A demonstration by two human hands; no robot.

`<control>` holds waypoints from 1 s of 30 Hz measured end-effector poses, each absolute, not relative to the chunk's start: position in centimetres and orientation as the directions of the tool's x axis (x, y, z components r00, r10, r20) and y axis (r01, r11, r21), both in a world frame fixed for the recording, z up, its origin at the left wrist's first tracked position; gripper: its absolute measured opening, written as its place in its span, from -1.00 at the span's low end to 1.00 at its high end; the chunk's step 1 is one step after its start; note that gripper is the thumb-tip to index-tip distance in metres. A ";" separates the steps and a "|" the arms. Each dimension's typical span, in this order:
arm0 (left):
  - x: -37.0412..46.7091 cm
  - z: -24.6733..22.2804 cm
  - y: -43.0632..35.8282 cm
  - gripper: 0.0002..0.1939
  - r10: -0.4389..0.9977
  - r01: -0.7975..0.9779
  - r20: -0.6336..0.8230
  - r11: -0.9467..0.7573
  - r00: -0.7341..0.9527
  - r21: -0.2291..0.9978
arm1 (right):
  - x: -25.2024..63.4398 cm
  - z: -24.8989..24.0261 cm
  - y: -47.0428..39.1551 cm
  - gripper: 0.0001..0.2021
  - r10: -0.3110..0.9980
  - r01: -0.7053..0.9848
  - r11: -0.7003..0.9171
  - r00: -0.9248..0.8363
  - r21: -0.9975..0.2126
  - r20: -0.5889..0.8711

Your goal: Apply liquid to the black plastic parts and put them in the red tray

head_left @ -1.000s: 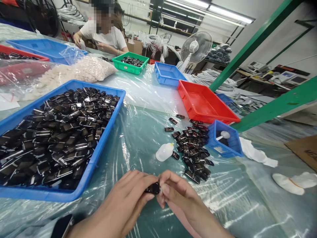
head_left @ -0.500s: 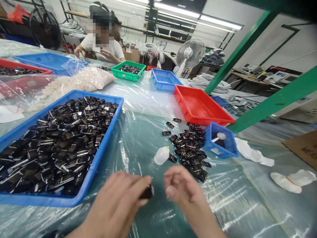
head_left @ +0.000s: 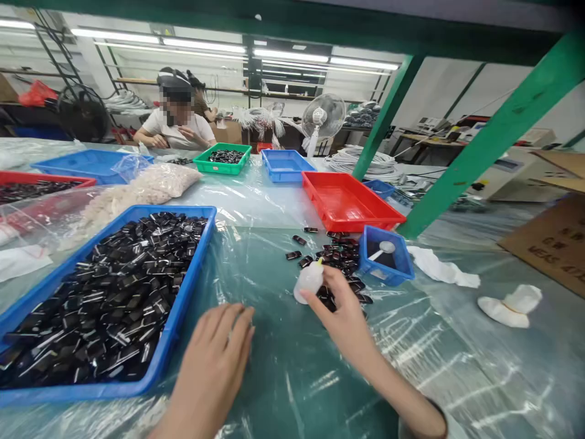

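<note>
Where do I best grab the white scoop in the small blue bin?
By its handle, I'd say, pinched across its width from above. The white scoop's round head sits to the right, while the thin handle slants down-left towards the left wall of the small blue bin, whose raised walls make a sideways approach awkward.

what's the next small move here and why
Probably ease the white bottle toward the left hand, yellow tip kept up. The right hand has thumb and fingers on it, loose black pieces crowd that side, and bare plastic sheeting lies between the hands. Whether the left hand holds anything is hidden.
</note>
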State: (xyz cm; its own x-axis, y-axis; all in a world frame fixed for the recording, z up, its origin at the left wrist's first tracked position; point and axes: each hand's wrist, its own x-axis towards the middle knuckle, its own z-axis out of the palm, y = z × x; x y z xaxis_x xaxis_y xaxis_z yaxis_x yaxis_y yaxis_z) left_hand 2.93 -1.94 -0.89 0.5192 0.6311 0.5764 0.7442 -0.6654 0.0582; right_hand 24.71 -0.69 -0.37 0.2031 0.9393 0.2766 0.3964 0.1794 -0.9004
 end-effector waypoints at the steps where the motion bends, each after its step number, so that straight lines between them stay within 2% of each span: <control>1: 3.9 -1.2 -1.8 -0.75 0.643 0.730 0.544 -0.679 0.540 0.078 | 25.3 -0.3 -0.7 -0.68 0.930 0.396 0.180 0.231 -0.900 0.288; 3: 5.8 -1.3 -1.5 -0.73 0.678 0.734 0.487 -0.671 0.551 0.104 | 26.3 -0.4 -0.7 -0.65 0.918 0.391 0.181 0.262 -0.902 0.298; 8: 10.5 -0.4 -0.9 -0.82 0.723 0.747 0.375 -0.656 0.580 0.109 | 27.8 -1.3 -0.9 -0.63 0.908 0.380 0.164 0.302 -0.910 0.290; 12: 13.3 -1.4 0.0 -0.68 0.772 0.782 0.318 -0.610 0.550 0.129 | 28.6 -1.3 -1.2 -0.61 0.913 0.351 0.171 0.294 -0.920 0.282; 17: 13.9 -3.2 1.4 -0.80 0.743 0.728 0.276 -0.663 0.609 0.177 | 29.4 -1.1 -1.7 -0.58 0.914 0.335 0.144 0.315 -0.931 0.255; 20: 12.2 -3.0 1.2 -0.82 0.751 0.709 0.296 -0.658 0.591 0.254 | 29.7 -1.1 -2.0 -0.58 0.914 0.329 0.131 0.324 -0.935 0.242; 23: 9.5 -2.4 0.1 -0.91 0.797 0.702 0.333 -0.602 0.503 0.380 | 29.6 -0.9 -2.3 -0.60 0.928 0.305 0.133 0.295 -0.943 0.227; 27: 6.0 -1.6 -1.4 -0.72 0.870 0.650 0.304 -0.493 0.389 0.579 | 28.9 -0.3 -3.1 -0.64 0.960 0.237 0.142 0.204 -0.961 0.192; 30: 4.9 -1.4 -1.9 -0.72 0.905 0.604 0.237 -0.415 0.354 0.681 | 28.2 0.3 -3.8 -0.66 0.981 0.192 0.112 0.137 -0.975 0.140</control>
